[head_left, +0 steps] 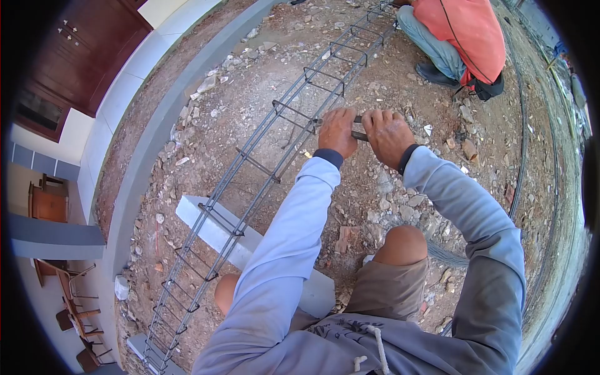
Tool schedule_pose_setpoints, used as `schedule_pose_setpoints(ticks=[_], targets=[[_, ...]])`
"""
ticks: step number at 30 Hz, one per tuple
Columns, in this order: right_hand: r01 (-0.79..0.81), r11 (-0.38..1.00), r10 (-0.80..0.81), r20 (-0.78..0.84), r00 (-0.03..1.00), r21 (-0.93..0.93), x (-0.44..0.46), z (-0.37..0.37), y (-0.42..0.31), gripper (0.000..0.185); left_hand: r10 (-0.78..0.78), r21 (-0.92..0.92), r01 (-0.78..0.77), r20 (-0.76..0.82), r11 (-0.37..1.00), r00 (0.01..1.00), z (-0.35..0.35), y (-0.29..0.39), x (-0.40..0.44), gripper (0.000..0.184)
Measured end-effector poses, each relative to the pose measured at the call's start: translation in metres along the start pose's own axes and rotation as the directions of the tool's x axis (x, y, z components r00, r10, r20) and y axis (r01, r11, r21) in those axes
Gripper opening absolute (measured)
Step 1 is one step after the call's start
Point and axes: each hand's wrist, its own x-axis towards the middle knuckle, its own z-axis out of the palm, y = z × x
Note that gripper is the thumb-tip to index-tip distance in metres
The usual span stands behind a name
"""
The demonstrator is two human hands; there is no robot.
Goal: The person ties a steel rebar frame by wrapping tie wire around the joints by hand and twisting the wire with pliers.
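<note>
A long rebar cage [275,140] of thin bars with square stirrups runs diagonally from the lower left to the top. Beside its right edge my left hand [338,130] is closed around the dark handles of a pincer-like tool [359,127]. My right hand [388,136] grips the same handles further right. The tool's head is mostly hidden by my left hand, close to a stirrup on the cage. Under the lower part of the cage lies a pale block [250,240].
A co-worker in a red top [459,40] crouches at the top right by the cage's far end. A grey kerb [153,128] curves along the left. Long bars [524,144] lie at right on rubble-strewn soil [250,94]. Chairs [78,315] stand lower left.
</note>
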Motion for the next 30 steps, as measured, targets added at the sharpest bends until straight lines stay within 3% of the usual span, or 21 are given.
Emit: schedule_pose_setpoints(ticks=[2,6,9,13,17,18,19,20,21,22,24,25,26,30], targets=[[-0.039,0.989,0.035,0.027,0.999,0.141,0.004,0.001,0.004,0.032,-0.032,-0.065,0.03,-0.032,0.997,0.999,0.003,-0.001,-0.006,0.048],[-0.205,0.859,-0.05,0.475,0.879,0.469,0.032,-0.004,0.02,0.021,-0.091,0.004,0.094,-0.217,0.996,0.972,-0.005,0.028,-0.02,0.064],[-0.668,0.48,-0.17,0.808,0.564,0.568,0.043,-0.021,0.033,0.024,-0.116,-0.018,0.115,-0.251,0.993,0.961,-0.002,0.041,-0.026,0.069],[-0.821,0.169,-0.42,0.793,0.441,0.546,0.042,0.012,0.042,0.03,-0.08,-0.002,0.083,-0.262,0.997,0.962,0.003,0.039,-0.027,0.063],[-0.847,0.1,-0.465,0.778,0.423,0.521,0.041,0.017,0.043,0.032,-0.048,0.03,0.056,-0.213,0.998,0.976,0.005,0.027,-0.022,0.052],[-0.849,0.151,-0.372,0.825,0.427,0.507,0.04,0.002,0.038,0.032,-0.037,0.03,0.044,-0.202,0.999,0.979,0.005,0.025,-0.02,0.049],[-0.65,0.415,-0.207,0.762,0.614,0.636,0.036,-0.004,0.034,0.034,-0.032,0.044,0.041,-0.187,0.998,0.982,0.001,0.026,-0.019,0.047],[-0.405,0.665,-0.096,0.609,0.787,0.628,0.031,-0.008,0.029,0.036,-0.028,0.058,0.038,-0.17,0.998,0.985,-0.002,0.028,-0.018,0.046],[-0.151,0.863,-0.059,0.392,0.918,0.483,0.024,-0.016,0.022,0.038,-0.026,0.07,0.037,-0.154,0.997,0.988,-0.004,0.029,-0.018,0.044],[-0.175,0.885,0.005,0.367,0.93,0.431,0.011,-0.046,0.009,0.045,-0.028,0.057,0.037,-0.141,0.998,0.99,-0.004,0.027,-0.016,0.044],[-0.071,0.986,0.073,-0.007,0.997,0.149,-0.009,-0.023,-0.01,0.045,-0.035,0.024,0.038,-0.115,0.999,0.993,-0.002,0.024,-0.011,0.043],[-0.058,0.998,0.055,-0.199,0.978,-0.011,-0.015,-0.015,-0.017,0.045,-0.042,0.019,0.044,-0.102,0.999,0.994,-0.003,0.026,-0.01,0.043],[-0.089,0.989,0.065,-0.196,0.978,-0.118,-0.018,-0.01,-0.021,0.041,-0.046,0.016,0.048,-0.088,0.999,0.995,-0.006,0.027,-0.01,0.043],[-0.069,0.998,0.069,-0.012,0.998,0.002,-0.007,0.003,-0.013,0.036,0.032,0.015,-0.031,-0.049,0.999,0.998,-0.008,0.022,-0.006,0.042]])
